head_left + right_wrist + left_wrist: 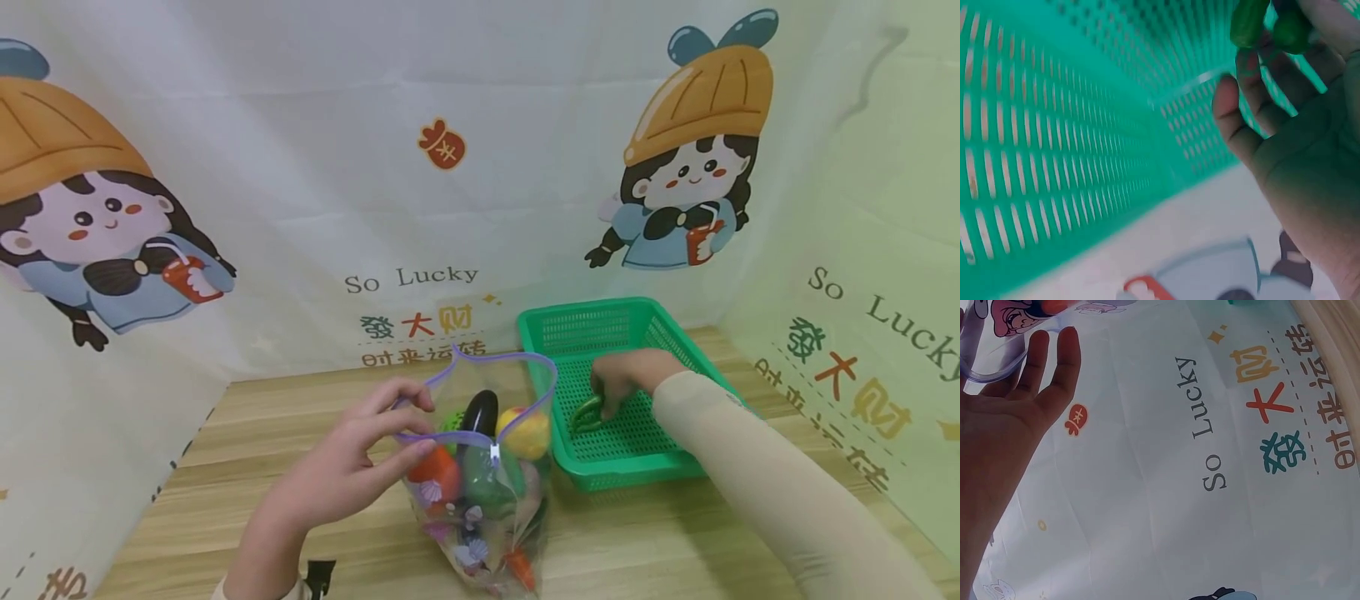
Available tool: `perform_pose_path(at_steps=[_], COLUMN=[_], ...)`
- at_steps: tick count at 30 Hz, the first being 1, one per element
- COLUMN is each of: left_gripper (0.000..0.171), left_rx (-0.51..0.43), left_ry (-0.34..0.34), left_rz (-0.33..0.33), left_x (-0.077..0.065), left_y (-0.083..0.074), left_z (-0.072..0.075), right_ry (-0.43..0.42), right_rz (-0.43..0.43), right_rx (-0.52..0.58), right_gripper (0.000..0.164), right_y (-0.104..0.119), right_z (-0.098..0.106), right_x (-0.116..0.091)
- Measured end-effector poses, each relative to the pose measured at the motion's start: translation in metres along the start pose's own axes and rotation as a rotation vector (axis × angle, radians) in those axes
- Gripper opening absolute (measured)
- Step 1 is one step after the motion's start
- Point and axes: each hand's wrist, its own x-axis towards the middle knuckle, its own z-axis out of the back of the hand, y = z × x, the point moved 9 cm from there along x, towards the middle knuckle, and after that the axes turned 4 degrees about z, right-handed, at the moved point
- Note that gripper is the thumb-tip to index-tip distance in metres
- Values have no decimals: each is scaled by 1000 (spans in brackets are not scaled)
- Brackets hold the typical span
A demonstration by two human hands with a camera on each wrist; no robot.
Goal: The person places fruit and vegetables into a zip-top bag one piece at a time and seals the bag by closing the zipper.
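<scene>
A clear zip bag (480,500) with a purple rim stands on the table. My left hand (360,454) holds its left rim, thumb in front and fingers over the edge; the left wrist view shows the fingers of that hand (1029,387) at the rim. Inside are a toy eggplant (480,411), a yellow-orange fruit (525,432), a toy carrot (520,568) and other produce. Inside the green basket (637,473), my right hand (626,379) pinches a glossy green toy pepper (587,415). Two rounded green ends of the pepper (1247,25) show in the right wrist view.
The basket stands right of the bag, near the back of the wooden table (225,475). A printed curtain (300,167) encloses the table at the back and both sides.
</scene>
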Motion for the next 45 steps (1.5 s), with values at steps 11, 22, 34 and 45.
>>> perform_pose_path(at_steps=[11,22,34,45], left_gripper=[11,7,14,11], left_rx=[-10,2,75,87], left_ry=[16,27,-66,-45], left_rz=[7,49,21,60], left_x=[-7,-8,-2,-4], left_y=[29,30,28,34], left_z=[-9,-8,1,-3], right_ry=[-89,-444,-578,-548], right_rz=[125,406,828,588], right_rx=[174,532,-73,-176], right_gripper=[38,30,18,21], right_y=[8,65,223,235], right_z=[81,156,150,122], right_x=[-29,-75,-138,-98])
